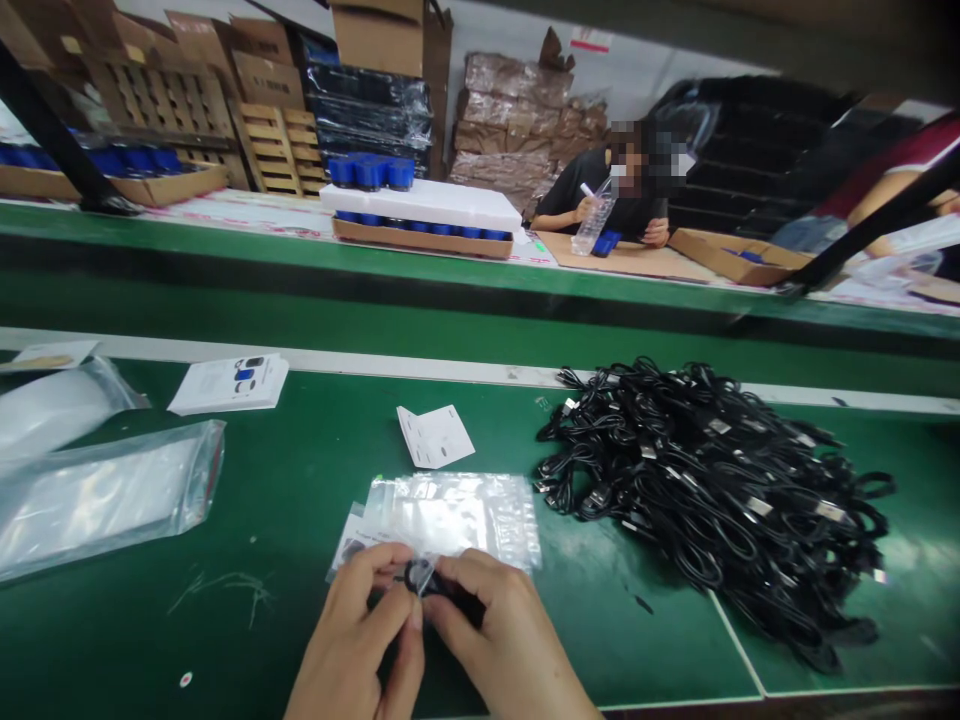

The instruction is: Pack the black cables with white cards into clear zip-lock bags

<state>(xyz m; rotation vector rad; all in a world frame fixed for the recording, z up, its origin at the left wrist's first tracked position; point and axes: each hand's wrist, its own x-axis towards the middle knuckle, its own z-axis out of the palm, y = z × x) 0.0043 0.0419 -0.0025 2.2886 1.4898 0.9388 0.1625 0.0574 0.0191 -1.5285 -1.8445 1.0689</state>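
My left hand and my right hand meet low in the middle of the green bench mat. Between their fingers they pinch a small coiled black cable, with a strip of clear plastic at its side. Just beyond my fingers lies a clear resealable bag, partly under my hands. A small white card rests further up. To the right of my right hand is a large tangled heap of black USB cables.
Left of my hands lie large clear plastic bags and white printed leaflets. Beyond a raised green ledge, a co-worker sits at another bench among boxed blue items, pallets and wrapped stacks.
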